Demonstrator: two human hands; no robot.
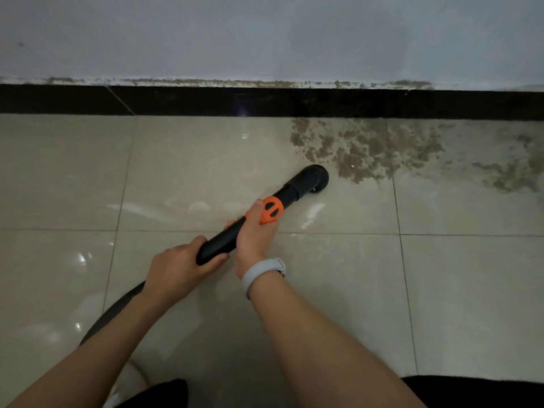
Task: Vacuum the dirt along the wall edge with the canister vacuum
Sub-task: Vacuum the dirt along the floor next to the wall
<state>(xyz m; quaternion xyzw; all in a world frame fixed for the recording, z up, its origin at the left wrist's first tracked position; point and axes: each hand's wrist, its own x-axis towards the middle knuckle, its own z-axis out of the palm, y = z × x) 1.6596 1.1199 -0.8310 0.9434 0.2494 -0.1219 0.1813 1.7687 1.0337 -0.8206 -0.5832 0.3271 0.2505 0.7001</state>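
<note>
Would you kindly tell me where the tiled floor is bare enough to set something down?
The beige floor tiles left of the black vacuum tube, up to the black skirting, are bare, as are the tiles right of the right hand below the grout line. It is crowded near the brown dirt patch by the skirting and round the left hand.

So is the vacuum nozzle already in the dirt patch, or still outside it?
Outside it. The nozzle sits on bare tile just left of the dirt patch, both hands gripping the wand.
</note>
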